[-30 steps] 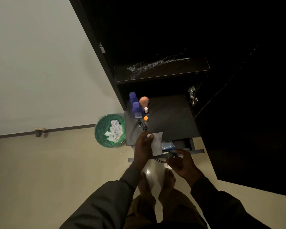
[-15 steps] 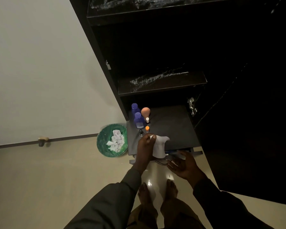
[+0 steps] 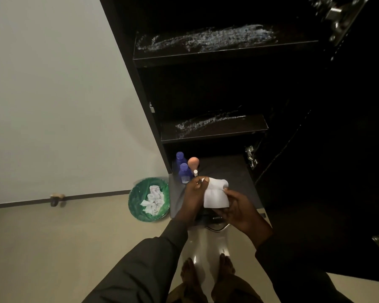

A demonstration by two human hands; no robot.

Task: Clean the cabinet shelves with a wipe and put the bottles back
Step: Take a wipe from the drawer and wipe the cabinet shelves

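The white folded wipe is held between both hands above the front of the dark pull-out shelf: the left hand pinches its upper left corner with thumb and fingers, and the right hand clasps its lower right side, fingers curled under it. Two blue plastic bottles and a peach round-topped bottle stand at the shelf's back left corner, leaving its right part bare. The two dark upper shelves show pale streaks, and a green bin holding crumpled wipes sits on the floor just left of the cabinet.
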